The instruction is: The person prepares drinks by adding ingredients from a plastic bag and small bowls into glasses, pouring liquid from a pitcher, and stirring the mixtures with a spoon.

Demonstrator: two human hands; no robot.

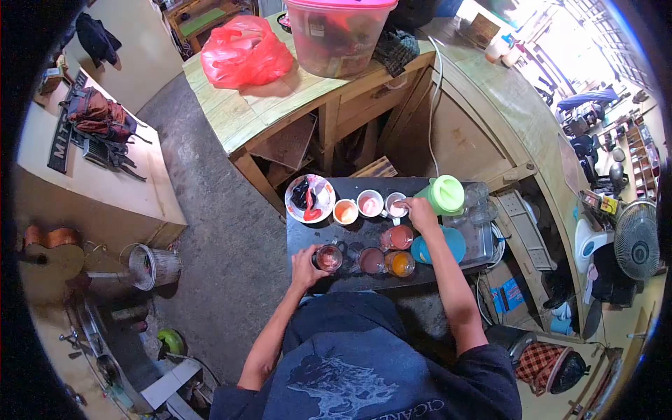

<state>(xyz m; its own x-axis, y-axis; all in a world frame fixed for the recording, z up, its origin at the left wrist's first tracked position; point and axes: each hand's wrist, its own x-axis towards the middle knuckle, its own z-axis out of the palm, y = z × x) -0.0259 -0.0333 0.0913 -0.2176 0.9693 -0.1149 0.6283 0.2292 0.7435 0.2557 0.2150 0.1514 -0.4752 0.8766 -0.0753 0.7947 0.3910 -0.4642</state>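
My left hand [306, 264] is wrapped round a glass mug [328, 258] with dark reddish contents, at the left front of the black table [304, 234]. At the back, my right hand [420, 213] has its fingers closed at a white cup [396, 204]; what they pinch is too small to make out. Left of that cup stand a white cup with pink contents [369, 203] and one with orange contents [345, 211]. Nearer me are a glass of pink drink [397, 237], a brownish glass [372, 260] and an orange glass [400, 264].
A plate [323, 208] with black and red plastic lies at the table's back left. On the right are a green-lidded pitcher [446, 194], a blue container [448, 245] and a metal tray [478, 241]. The wooden counter [231, 126] holds a red bag [246, 54].
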